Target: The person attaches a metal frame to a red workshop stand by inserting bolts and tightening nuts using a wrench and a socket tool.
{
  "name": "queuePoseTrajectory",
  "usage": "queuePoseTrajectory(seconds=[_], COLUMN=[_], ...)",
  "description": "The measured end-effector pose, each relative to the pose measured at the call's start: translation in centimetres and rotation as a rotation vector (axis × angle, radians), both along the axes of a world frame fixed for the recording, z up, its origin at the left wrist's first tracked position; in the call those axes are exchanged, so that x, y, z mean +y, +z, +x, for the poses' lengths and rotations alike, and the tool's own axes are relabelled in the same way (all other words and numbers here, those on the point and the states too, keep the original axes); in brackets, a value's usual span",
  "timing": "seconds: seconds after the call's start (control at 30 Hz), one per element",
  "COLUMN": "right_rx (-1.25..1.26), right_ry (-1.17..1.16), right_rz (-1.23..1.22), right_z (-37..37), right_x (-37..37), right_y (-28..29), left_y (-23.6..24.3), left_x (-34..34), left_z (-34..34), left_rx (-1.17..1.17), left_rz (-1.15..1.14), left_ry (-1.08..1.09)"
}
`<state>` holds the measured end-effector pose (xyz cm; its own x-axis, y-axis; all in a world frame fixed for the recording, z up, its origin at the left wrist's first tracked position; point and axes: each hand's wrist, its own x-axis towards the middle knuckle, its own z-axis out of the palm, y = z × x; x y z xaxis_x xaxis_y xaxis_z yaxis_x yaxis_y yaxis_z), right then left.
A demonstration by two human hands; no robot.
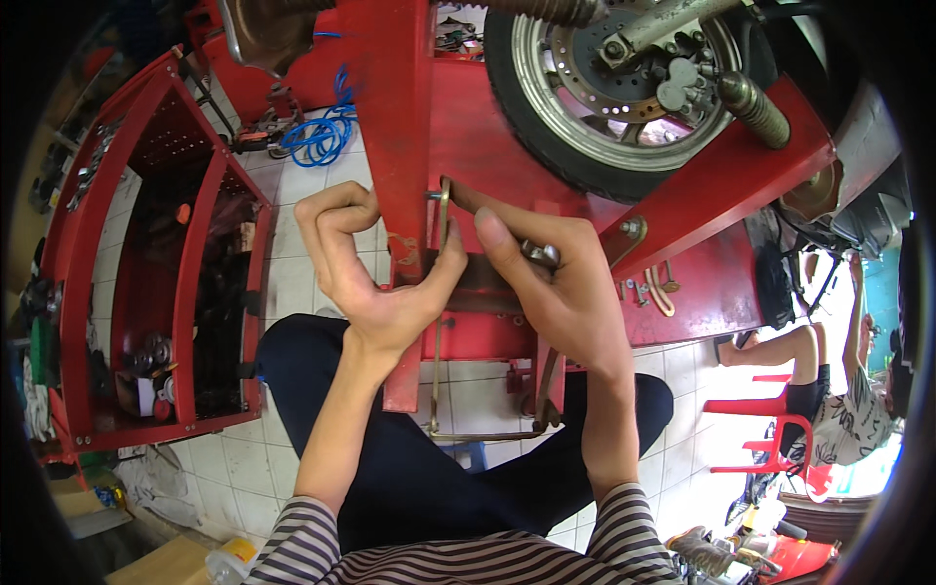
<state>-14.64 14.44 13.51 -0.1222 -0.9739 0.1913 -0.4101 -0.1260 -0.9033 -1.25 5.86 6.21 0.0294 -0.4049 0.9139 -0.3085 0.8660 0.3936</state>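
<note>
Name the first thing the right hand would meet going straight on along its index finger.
Probably the upper end of the thin metal bar, which the right hand seems to touch or nearly touch with its index fingertip; the red post lies beyond, though depth is unclear here.

The head camera is looking steeply down from the person's head and facing forward, with striped sleeves [304,531] along the lower edge. The left hand [372,297] and right hand [577,292] are showing close up at centre; a wheel [597,93] is looming beyond, and a red rack [195,292] is bending along the left rim.
</note>
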Motion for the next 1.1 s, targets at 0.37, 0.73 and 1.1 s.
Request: queuePoseTrajectory(seconds=[0.37, 0.73, 1.1], right_rx=[0.105, -0.079, 0.48], right_ry=[-0.014, -0.049, -0.938], right_rz=[-0.094, -0.475, -0.328], right_z=[0.5, -3.5, -15.6], right_x=[3.2, 12.0, 10.6], right_y=[2.0, 4.2, -0.9], left_y=[0.1, 0.4, -1.4], left_x=[0.0, 0.2, 0.2], left_z=[0.3, -0.5, -1.1], left_rx=[0.003, 0.062, 0.182], left_rz=[-0.021, -0.041, 0.081], left_ry=[-0.005, 0.01, -0.086])
